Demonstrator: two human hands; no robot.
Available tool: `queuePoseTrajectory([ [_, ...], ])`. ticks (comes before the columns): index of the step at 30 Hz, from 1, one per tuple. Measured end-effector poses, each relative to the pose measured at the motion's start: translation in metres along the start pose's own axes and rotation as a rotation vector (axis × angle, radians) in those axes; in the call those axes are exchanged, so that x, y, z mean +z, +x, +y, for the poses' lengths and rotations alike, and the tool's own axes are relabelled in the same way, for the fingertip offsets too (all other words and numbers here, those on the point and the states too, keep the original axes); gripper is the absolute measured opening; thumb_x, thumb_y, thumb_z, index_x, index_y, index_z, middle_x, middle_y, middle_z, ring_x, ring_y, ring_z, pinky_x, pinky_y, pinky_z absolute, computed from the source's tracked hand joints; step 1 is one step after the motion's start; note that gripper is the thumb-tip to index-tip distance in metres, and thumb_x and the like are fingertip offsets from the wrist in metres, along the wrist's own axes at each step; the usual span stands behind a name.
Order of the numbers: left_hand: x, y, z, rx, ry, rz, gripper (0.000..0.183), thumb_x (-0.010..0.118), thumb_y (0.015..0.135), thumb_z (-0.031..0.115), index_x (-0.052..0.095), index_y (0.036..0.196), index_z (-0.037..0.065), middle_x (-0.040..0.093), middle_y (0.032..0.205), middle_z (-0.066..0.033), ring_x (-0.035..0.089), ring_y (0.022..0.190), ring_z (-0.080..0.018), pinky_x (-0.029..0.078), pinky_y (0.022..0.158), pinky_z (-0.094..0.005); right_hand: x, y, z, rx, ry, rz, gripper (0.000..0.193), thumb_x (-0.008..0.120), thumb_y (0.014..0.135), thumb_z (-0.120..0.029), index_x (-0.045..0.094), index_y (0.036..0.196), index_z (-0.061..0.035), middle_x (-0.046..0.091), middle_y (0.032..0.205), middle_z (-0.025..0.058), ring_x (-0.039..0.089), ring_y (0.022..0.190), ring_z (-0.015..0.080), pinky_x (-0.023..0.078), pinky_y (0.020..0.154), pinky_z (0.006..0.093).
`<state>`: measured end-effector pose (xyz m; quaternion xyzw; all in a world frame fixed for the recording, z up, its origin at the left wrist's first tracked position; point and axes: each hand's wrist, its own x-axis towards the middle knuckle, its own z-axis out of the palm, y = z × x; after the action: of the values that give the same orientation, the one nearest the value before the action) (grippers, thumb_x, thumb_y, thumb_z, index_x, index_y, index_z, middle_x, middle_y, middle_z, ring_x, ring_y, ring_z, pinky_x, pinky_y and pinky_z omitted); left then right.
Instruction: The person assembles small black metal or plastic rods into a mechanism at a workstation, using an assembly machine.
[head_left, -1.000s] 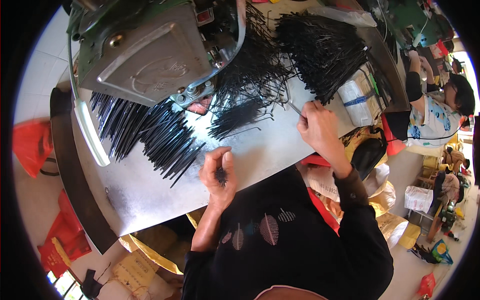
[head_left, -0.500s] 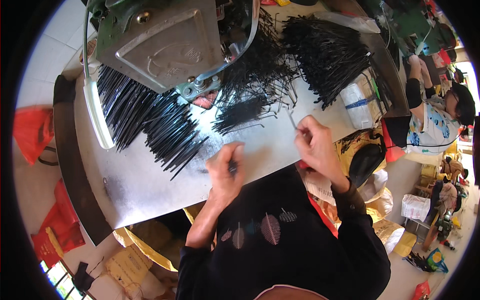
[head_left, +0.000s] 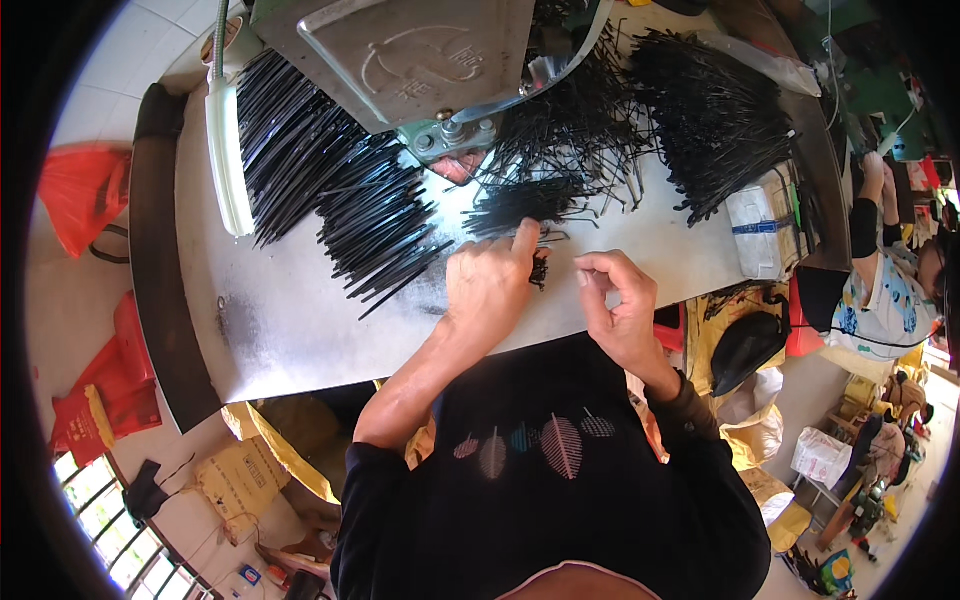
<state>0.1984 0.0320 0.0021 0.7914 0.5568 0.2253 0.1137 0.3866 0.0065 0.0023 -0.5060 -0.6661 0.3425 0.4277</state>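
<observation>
My left hand (head_left: 490, 285) is closed over the metal worktable (head_left: 290, 340), with the dark ends of a small bunch of black rods (head_left: 540, 270) showing by its fingers. Just to the right, my right hand (head_left: 622, 298) has its thumb and forefinger curled together; anything pinched there is too small to make out. Beyond the hands lies a small pile of bent black rods (head_left: 525, 203). A green machine (head_left: 415, 60) with a metal cover overhangs the table, its working head (head_left: 450, 140) just behind that pile.
Straight black rods (head_left: 370, 215) lie stacked left of the machine head; a large bundle (head_left: 710, 120) is at the far right. Next to it stands a white box with a blue band (head_left: 762, 230). A lit tube lamp (head_left: 230, 160) hangs at the left. Another person (head_left: 885, 290) works at the right.
My left hand has moved right and forward, close to my right hand. The thin rod seen at my right fingertips no longer shows there. The whole view has shifted.
</observation>
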Motion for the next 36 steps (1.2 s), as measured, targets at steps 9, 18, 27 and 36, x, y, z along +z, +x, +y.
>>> queuePoseTrajectory([
  [9,-0.036,-0.065,-0.012,-0.209,-0.907,0.436,0.007,0.060,0.096,0.002,0.063,0.101,-0.001,0.052,0.067,-0.0031,0.048,0.058,-0.0070,0.039,0.053,-0.0247,0.003,0.000,0.005,-0.045,0.005,0.001,0.014,0.066,0.090,0.004,0.068,0.103,-0.0011,0.067,0.084,0.0075,0.061,0.062,0.0125,0.046,0.054,0.0255],
  [18,-0.021,-0.056,-0.027,-0.047,-1.615,0.425,0.035,0.043,0.111,0.033,0.063,0.115,0.004,0.066,0.084,-0.0097,0.065,0.078,-0.0231,0.050,0.079,-0.0326,0.014,0.003,0.003,-0.102,0.049,-0.017,0.017,0.067,0.088,0.005,0.069,0.104,-0.0008,0.066,0.083,0.0072,0.062,0.064,0.0119,0.046,0.056,0.0241],
  [27,-0.030,-0.037,-0.014,-0.354,-1.873,0.431,0.066,0.026,0.108,0.057,0.054,0.136,0.004,0.052,0.148,-0.0197,0.049,0.132,-0.0285,0.034,0.115,-0.0471,0.076,0.023,-0.045,-0.201,0.365,-0.241,0.045,0.071,0.080,0.003,0.060,0.125,0.0005,0.063,0.117,0.0139,0.063,0.101,0.0236,0.053,0.084,0.0326],
  [36,-0.038,-0.044,-0.025,-0.520,-2.145,0.430,0.055,0.034,0.110,0.048,0.061,0.123,0.002,0.065,0.130,-0.0197,0.055,0.129,-0.0344,0.038,0.112,-0.0495,0.087,0.039,-0.053,-0.124,0.340,-0.242,0.022,0.066,0.076,0.012,0.065,0.094,-0.0013,0.061,0.098,0.0070,0.062,0.090,0.0153,0.048,0.073,0.0259],
])
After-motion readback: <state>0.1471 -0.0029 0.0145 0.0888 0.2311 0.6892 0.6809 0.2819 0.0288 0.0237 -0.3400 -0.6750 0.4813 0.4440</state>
